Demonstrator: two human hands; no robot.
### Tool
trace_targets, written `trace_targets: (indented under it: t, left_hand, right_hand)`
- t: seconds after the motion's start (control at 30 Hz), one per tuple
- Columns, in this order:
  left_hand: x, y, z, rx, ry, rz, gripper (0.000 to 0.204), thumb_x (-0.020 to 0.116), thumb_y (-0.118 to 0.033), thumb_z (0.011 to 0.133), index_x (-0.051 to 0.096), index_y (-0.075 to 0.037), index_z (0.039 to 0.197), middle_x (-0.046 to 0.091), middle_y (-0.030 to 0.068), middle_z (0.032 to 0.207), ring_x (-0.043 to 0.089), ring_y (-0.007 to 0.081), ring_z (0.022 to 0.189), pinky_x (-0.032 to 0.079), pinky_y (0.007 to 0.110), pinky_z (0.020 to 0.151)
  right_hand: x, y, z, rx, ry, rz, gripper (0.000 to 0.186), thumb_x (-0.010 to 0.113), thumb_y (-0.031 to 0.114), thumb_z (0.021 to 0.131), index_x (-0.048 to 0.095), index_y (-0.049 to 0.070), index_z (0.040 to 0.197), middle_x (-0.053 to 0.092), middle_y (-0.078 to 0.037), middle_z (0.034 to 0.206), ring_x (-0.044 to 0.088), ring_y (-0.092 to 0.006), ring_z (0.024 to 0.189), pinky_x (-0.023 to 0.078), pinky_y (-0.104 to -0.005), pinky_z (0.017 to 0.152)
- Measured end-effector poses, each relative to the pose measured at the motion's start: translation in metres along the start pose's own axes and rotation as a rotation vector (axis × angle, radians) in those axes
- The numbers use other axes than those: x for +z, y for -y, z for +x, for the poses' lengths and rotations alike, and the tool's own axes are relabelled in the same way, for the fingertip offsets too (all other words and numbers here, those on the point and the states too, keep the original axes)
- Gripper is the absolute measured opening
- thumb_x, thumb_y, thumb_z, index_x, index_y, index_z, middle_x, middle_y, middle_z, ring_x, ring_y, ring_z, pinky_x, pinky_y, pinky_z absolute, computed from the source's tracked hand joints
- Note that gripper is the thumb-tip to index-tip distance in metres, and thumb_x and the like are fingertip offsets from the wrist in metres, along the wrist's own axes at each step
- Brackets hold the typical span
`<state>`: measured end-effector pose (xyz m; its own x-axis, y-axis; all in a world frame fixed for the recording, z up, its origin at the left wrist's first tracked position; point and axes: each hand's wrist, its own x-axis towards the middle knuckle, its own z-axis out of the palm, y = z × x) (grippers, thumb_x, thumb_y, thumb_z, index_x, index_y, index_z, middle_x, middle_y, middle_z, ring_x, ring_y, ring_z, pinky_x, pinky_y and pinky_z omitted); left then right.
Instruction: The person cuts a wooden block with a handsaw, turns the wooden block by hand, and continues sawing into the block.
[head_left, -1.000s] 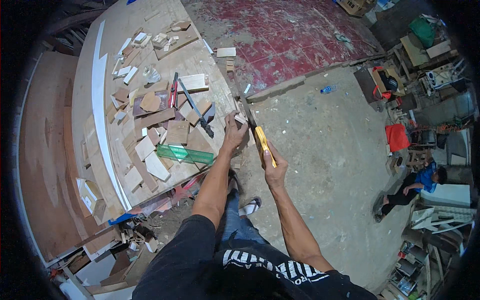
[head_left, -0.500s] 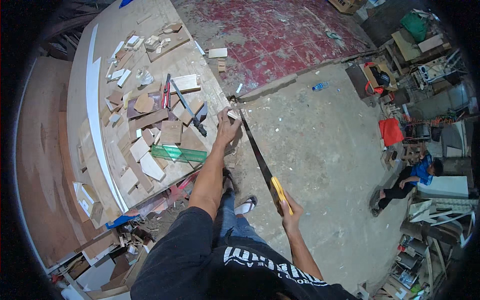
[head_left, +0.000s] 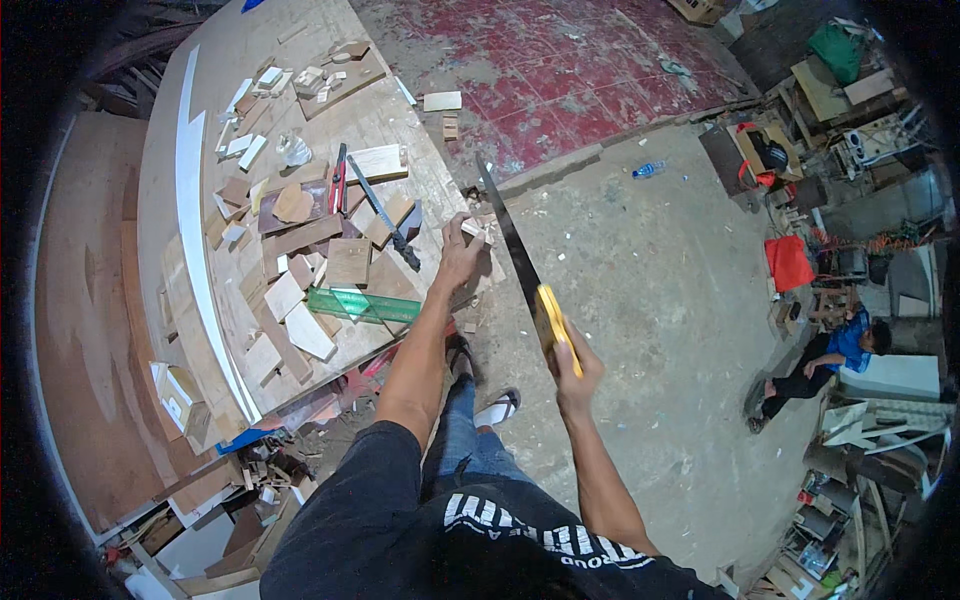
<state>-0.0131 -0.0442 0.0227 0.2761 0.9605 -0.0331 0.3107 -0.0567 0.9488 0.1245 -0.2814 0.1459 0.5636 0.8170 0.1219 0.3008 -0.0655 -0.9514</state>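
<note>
At the corner of the plywood table (head_left: 168, 152), my left hand (head_left: 458, 258) is closed on a small pale wood block (head_left: 476, 228). My right hand (head_left: 574, 364) grips the yellow handle of a handsaw (head_left: 512, 226), its dark blade slanting up and away beside the table's edge, just right of the block. Left of my left hand lie a green transparent ruler (head_left: 363, 305), a dark long tool with a wrapped end (head_left: 404, 247), a red tool (head_left: 338, 183) and several wood offcuts (head_left: 349, 263).
A person in blue (head_left: 851, 340) sits at the right among stacked scrap and boards (head_left: 840, 422). A red bag (head_left: 788, 264) and a water bottle (head_left: 648, 170) are on that side. A raised red tiled floor (head_left: 550, 80) lies beyond the concrete floor (head_left: 650, 300).
The saw first slid back down to the right, away from the block; since then my right hand has lifted it slightly up and forward. My left hand stays closed on the block.
</note>
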Motion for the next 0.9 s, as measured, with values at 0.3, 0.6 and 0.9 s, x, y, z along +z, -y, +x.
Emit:
trace_targets:
  t: [0.3, 0.6, 0.9]
  left_hand:
    - [0.003, -0.001, -0.002, 0.008, -0.040, 0.028, 0.059, 0.064, -0.029, 0.087, 0.036, -0.009, 0.135, 0.039, 0.0241, 0.131, 0.038, 0.0403, 0.128, 0.031, 0.044, 0.109]
    - [0.001, 0.015, -0.003, 0.094, -0.078, 0.079, 0.063, 0.067, -0.029, 0.085, 0.036, -0.008, 0.136, 0.039, 0.0246, 0.132, 0.038, 0.0401, 0.128, 0.032, 0.044, 0.109]
    - [0.008, 0.014, -0.007, 0.137, -0.112, 0.102, 0.060, 0.064, -0.027, 0.086, 0.034, -0.005, 0.134, 0.039, 0.0266, 0.129, 0.040, 0.0434, 0.125, 0.034, 0.045, 0.108]
  right_hand:
    - [0.064, -0.003, 0.056, 0.087, 0.043, 0.197, 0.039, 0.059, 0.019, 0.094, 0.060, -0.004, 0.126, 0.066, -0.018, 0.117, 0.060, -0.0194, 0.102, 0.045, -0.0298, 0.090]
    - [0.071, -0.010, 0.054, 0.126, 0.078, 0.195, 0.039, 0.060, 0.021, 0.094, 0.061, -0.002, 0.126, 0.068, -0.011, 0.106, 0.061, -0.0159, 0.085, 0.048, -0.0271, 0.076]
    - [0.044, -0.016, 0.018, 0.112, 0.135, 0.124, 0.038, 0.056, 0.014, 0.094, 0.058, -0.003, 0.129, 0.057, -0.001, 0.071, 0.049, -0.0075, 0.063, 0.041, -0.0237, 0.057]
